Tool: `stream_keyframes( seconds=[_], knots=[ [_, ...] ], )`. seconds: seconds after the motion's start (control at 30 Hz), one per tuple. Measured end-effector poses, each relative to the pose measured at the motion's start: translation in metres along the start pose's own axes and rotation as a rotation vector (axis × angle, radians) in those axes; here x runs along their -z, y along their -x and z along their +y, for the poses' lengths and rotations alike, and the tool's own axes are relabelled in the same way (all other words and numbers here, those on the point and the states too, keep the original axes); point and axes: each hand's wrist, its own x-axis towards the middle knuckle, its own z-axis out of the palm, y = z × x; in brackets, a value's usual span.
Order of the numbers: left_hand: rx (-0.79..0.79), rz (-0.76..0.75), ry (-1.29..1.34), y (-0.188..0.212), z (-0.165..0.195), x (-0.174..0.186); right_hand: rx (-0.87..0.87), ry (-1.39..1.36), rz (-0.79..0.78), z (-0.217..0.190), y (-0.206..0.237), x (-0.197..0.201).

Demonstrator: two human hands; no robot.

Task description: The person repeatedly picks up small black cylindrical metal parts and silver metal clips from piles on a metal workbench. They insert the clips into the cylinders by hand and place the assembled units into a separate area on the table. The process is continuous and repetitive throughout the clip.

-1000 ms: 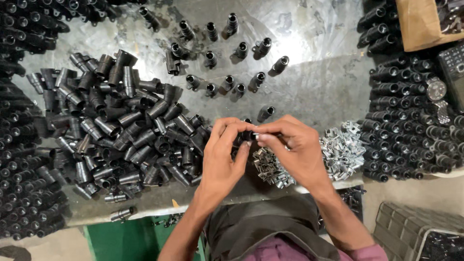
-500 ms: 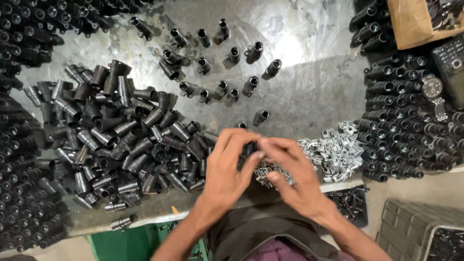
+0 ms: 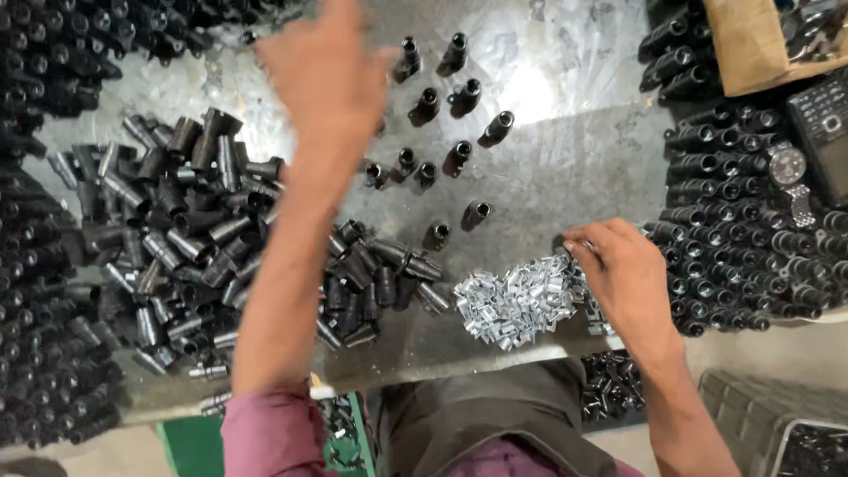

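Right now your left hand [image 3: 331, 79] is stretched far out over the grey metal tabletop [image 3: 565, 168], above the small group of upright black tubes [image 3: 446, 97] standing on end. It is blurred, so whether the fingers are spread or curled around a piece cannot be told; they look loosely bent. Your right hand [image 3: 627, 283] rests low at the right edge of the heap of small shiny metal clips [image 3: 517, 300], fingertips [image 3: 579, 252] pinched close together and touching the topmost clips, though a clip actually caught between them is hard to make out. Beside your left forearm lies the big loose pile of black tubes [image 3: 185, 230], spilling toward the clips and just short of them. Bare tabletop lies between the upright tubes and the clips, open room for either hand. Stacked rows of black tubes [image 3: 751, 238] crowd the right side, touching your right hand's back, with a wristwatch [image 3: 791, 181] lying on them. More dark tubes [image 3: 44, 309] line the left edge.
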Motion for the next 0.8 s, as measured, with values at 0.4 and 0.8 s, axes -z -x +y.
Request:
stream_keyframes(
  seconds=[0.4, 0.8],
  knots=[
    [0.264, -0.138, 0.388, 0.064, -0.075, 0.051, -0.087, -0.404, 0.006, -0.013, -0.001, -0.010],
    [0.257, -0.323, 0.964, 0.160, 0.074, 0.095, 0.147, -0.916, -0.041, -0.105, -0.015, -0.024]
  ],
)
